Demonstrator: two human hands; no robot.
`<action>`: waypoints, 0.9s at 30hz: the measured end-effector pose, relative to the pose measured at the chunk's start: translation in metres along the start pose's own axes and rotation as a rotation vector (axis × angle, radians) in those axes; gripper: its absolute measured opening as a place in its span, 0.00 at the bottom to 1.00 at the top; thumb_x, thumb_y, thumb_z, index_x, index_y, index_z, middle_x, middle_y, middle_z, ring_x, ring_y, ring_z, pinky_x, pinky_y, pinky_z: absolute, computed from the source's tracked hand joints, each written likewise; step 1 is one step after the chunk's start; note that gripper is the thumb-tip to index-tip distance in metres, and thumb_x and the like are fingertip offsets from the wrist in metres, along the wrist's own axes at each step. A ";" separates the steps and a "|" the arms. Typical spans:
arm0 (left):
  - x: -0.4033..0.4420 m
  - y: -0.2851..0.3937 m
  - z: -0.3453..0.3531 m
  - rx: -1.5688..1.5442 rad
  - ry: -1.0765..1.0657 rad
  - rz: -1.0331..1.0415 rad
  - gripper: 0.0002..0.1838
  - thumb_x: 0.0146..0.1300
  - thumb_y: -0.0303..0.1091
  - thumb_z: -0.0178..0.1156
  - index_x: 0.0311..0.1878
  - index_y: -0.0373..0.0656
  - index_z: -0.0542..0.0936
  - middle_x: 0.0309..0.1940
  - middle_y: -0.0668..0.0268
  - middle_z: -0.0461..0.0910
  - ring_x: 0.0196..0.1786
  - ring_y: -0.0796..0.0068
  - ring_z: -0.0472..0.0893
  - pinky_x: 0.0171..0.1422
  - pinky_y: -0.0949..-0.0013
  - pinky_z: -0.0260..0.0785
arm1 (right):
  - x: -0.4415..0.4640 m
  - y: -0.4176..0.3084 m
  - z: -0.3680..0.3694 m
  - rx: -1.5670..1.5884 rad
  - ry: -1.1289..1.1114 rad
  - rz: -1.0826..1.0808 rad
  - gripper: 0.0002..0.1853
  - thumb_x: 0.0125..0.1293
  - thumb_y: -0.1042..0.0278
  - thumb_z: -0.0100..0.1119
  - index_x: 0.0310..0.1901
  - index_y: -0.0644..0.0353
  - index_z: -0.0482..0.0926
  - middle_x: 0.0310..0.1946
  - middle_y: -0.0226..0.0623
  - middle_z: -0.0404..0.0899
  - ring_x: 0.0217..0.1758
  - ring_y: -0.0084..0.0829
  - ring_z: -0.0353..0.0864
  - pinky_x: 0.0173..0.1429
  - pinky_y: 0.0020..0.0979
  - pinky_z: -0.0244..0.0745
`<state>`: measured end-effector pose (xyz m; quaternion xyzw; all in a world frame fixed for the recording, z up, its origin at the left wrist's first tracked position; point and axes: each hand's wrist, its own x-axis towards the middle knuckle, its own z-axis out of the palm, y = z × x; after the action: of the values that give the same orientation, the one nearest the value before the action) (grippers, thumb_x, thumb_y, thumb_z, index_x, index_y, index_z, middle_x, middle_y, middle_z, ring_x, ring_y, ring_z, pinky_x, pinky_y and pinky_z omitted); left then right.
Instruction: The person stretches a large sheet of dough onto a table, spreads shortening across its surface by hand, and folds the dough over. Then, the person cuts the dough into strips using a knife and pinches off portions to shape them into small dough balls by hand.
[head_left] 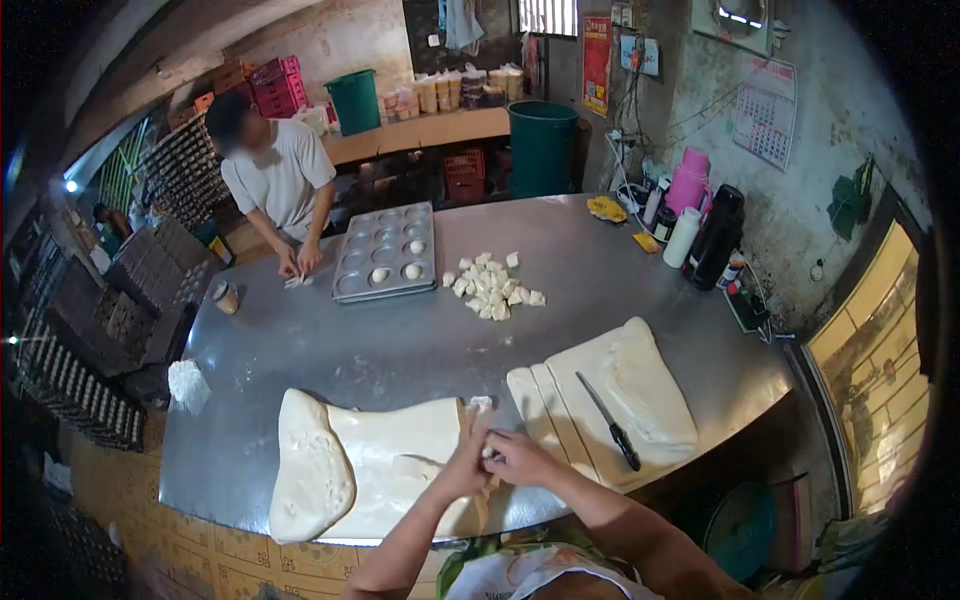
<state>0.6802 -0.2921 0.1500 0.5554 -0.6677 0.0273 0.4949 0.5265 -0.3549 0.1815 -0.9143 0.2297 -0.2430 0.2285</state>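
My left hand (pixel 467 462) and my right hand (pixel 517 458) meet at the near side of the metal table, between two slabs of dough. Fingers of both hands are closed together around something small and pale that is mostly hidden. The left slab of dough (pixel 390 436) is thick and folded at its left end. On the right slab (pixel 640 385), cut into strips at its left side, lies a knife (pixel 606 418) with a black handle. A small white scrap (pixel 481 402) sits just beyond my hands.
A co-worker (pixel 282 180) stands across the metal table (pixel 370 350), hands on its far left edge. Near them are a muffin tray (pixel 385 252) with a few dough balls, a cup (pixel 226 297) and a pile of dough pieces (pixel 492 287). Flasks (pixel 715 235) stand at the right.
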 end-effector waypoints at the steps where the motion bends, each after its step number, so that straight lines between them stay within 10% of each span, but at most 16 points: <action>1: -0.015 -0.003 0.004 -0.072 -0.095 -0.185 0.16 0.53 0.23 0.60 0.47 0.33 0.82 0.30 0.59 0.84 0.27 0.69 0.80 0.32 0.68 0.72 | -0.005 -0.007 -0.006 0.131 0.013 0.057 0.23 0.57 0.58 0.67 0.51 0.62 0.78 0.43 0.43 0.85 0.37 0.43 0.84 0.38 0.38 0.76; 4: -0.028 -0.018 0.003 -0.266 -0.339 -0.696 0.09 0.54 0.26 0.60 0.38 0.34 0.84 0.24 0.59 0.82 0.22 0.66 0.80 0.27 0.65 0.70 | 0.008 -0.013 -0.022 0.509 0.081 0.184 0.22 0.58 0.55 0.65 0.47 0.62 0.78 0.42 0.45 0.84 0.38 0.45 0.84 0.38 0.40 0.77; 10: -0.019 0.039 0.004 0.074 -0.644 -0.454 0.08 0.55 0.26 0.61 0.36 0.37 0.85 0.23 0.59 0.84 0.28 0.61 0.83 0.34 0.60 0.72 | -0.004 0.038 -0.001 -0.111 -0.215 0.386 0.25 0.57 0.61 0.65 0.56 0.60 0.78 0.44 0.43 0.85 0.37 0.50 0.83 0.41 0.46 0.76; 12: -0.013 0.059 -0.005 -0.207 -0.433 -0.453 0.09 0.54 0.26 0.60 0.38 0.38 0.85 0.25 0.60 0.84 0.30 0.61 0.83 0.36 0.62 0.72 | -0.014 0.063 0.014 -0.209 -0.340 0.444 0.24 0.56 0.63 0.65 0.56 0.59 0.78 0.45 0.43 0.84 0.39 0.49 0.83 0.41 0.44 0.76; 14: -0.001 0.069 -0.009 -0.477 -0.179 -0.435 0.11 0.54 0.26 0.59 0.40 0.39 0.86 0.27 0.60 0.85 0.31 0.61 0.84 0.38 0.63 0.73 | -0.028 0.083 0.033 -0.230 0.065 0.221 0.21 0.57 0.66 0.63 0.54 0.58 0.79 0.48 0.43 0.83 0.42 0.47 0.83 0.43 0.44 0.75; 19: 0.003 0.020 0.010 -0.131 0.139 -0.112 0.13 0.54 0.26 0.58 0.43 0.41 0.85 0.31 0.62 0.86 0.35 0.62 0.84 0.41 0.65 0.74 | -0.009 0.026 0.021 0.130 -0.197 0.042 0.21 0.59 0.65 0.63 0.55 0.57 0.78 0.51 0.45 0.81 0.47 0.47 0.82 0.46 0.41 0.75; 24: -0.023 -0.013 -0.002 -0.505 -0.237 -0.708 0.14 0.55 0.27 0.58 0.44 0.42 0.85 0.29 0.62 0.85 0.33 0.62 0.84 0.40 0.63 0.74 | 0.018 -0.027 -0.016 0.279 -0.099 0.262 0.22 0.61 0.62 0.63 0.57 0.56 0.78 0.52 0.46 0.79 0.50 0.47 0.81 0.49 0.38 0.77; 27: -0.026 -0.002 -0.002 -0.263 -0.376 -0.484 0.14 0.54 0.28 0.60 0.45 0.42 0.84 0.25 0.63 0.84 0.30 0.62 0.82 0.39 0.63 0.73 | 0.019 -0.006 -0.004 0.056 -0.254 0.435 0.23 0.61 0.60 0.63 0.58 0.56 0.78 0.53 0.45 0.79 0.50 0.46 0.81 0.50 0.37 0.77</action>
<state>0.6800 -0.2728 0.1318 0.6248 -0.5936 -0.2803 0.4227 0.5412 -0.3617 0.1937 -0.8599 0.3837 -0.0775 0.3277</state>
